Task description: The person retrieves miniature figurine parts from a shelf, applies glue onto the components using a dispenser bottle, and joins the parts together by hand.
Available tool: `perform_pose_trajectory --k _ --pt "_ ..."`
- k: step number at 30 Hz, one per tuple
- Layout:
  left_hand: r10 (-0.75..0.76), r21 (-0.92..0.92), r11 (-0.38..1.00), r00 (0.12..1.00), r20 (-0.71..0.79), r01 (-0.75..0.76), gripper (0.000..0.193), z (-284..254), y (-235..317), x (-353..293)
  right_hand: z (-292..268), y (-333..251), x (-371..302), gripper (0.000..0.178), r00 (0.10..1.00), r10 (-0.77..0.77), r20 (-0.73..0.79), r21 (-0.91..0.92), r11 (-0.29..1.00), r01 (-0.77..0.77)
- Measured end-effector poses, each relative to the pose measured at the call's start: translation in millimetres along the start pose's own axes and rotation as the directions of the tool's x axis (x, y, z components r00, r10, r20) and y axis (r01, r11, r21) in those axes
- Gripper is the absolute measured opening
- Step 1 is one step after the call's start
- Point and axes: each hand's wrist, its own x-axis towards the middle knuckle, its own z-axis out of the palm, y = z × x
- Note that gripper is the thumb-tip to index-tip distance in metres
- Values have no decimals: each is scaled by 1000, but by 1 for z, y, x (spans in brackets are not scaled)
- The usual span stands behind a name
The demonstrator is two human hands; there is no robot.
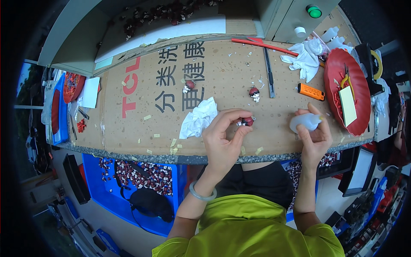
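Observation:
My left hand (pixel 222 137) pinches a small red-and-white figurine (pixel 246 121) between thumb and fingers, just above the cardboard-covered workbench (pixel 128 132). A pale bangle sits on that wrist. My right hand (pixel 316 135) grips a small white squeeze bottle (pixel 305 121) lying sideways, its tip pointing left toward the figurine. Two more small red-and-white figurines stand on the cardboard, one (pixel 254 93) just beyond my left hand and one (pixel 189 85) farther left. A crumpled white tissue (pixel 198 118) lies left of my left hand.
A red tray (pixel 338 73) with a yellow note and tools sits at the right. An orange utility knife (pixel 311 91), white gloves (pixel 305 58), a black tool (pixel 269 73) and a red rod (pixel 263 44) lie beyond. Blue bins (pixel 102 188) of red-and-white pieces stand below the bench.

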Motion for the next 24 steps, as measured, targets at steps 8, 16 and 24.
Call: perform_pose_trajectory --k 8,16,24 --pt "-15 -31 999 999 -53 14 28 1 0 -4 13 4 10 45 988 -89 -124 -103 992 76" --pt "-55 -191 980 998 -19 50 44 4 6 -4 10 -13 -28 34 858 -484 170 -315 799 513" --pt "-29 -338 939 992 123 69 47 -1 1 -12 53 -10 -6 39 923 -23 384 133 991 -31"
